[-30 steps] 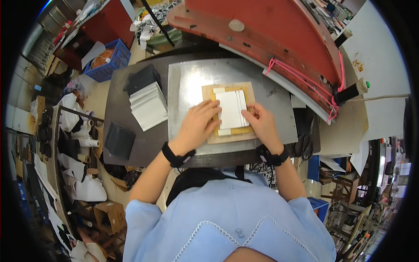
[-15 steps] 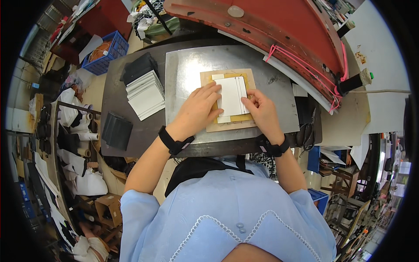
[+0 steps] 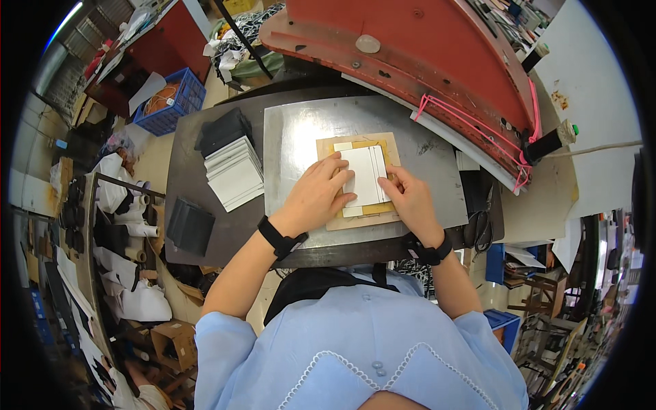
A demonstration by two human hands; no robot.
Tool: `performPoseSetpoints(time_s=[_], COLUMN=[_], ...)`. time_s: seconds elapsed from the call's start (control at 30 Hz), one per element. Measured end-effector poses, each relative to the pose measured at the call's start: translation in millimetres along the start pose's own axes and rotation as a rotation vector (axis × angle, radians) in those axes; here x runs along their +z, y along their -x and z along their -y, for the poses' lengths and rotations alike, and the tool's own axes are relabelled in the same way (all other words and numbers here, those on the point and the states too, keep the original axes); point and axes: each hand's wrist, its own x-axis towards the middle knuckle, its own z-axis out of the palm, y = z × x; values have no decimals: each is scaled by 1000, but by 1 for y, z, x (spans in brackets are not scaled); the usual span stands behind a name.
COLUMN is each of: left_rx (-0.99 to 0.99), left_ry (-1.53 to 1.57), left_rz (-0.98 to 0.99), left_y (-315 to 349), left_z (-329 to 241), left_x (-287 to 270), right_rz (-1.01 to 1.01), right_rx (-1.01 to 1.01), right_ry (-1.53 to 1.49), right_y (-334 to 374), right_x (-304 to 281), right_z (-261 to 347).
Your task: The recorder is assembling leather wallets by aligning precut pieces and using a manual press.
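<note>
While the white panel (image 3: 362, 174) stays almost unmoved on its backing, the left hand (image 3: 313, 197) has reached further across it since half a second ago: its fingers, then mostly along the panel's left edge, now lie spread over the left part of its face. These fingers are open and press flat rather than grip. The right hand (image 3: 414, 203) stays at the panel's right edge, thumb against the edge and the other fingers curled; whether they pinch it, I cannot tell. My judgement is that the panel is now steadied from both sides rather than shifted about.

The panel lies at the centre of the frame, slightly tilted, on a yellow sheet (image 3: 376, 209) atop a tan board (image 3: 363, 221). Beneath is a metal plate (image 3: 437, 198) on the dark desk (image 3: 236, 249). Left of centre lies a fanned stack of white pieces (image 3: 237, 183), with black pieces (image 3: 222, 131) just beyond and a dark stack (image 3: 190, 227) nearer the lower left. Scissors (image 3: 482, 234) lie right of the plate, and a red structure (image 3: 403, 41) fills the upper right.
</note>
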Motion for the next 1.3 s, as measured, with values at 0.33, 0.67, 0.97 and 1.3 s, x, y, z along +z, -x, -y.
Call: performPoseSetpoints(time_s=[0.33,0.67,0.97,1.3], left_rx=[73,31,60,54], left_ry=[-129,-36,-44,-60], left_rz=[0,-1,-22,1], left_y=[-2,-4,-5,-7], left_z=[0,1,3,0], left_x=[-2,-4,0,-5], right_rz=[77,140,158,-4], right_rx=[-17,-684,-644,-717], right_ry=[277,499,559,695], right_y=[-5,-20,-16,20], right_x=[-5,11,15,12], right_z=[9,12,8,19])
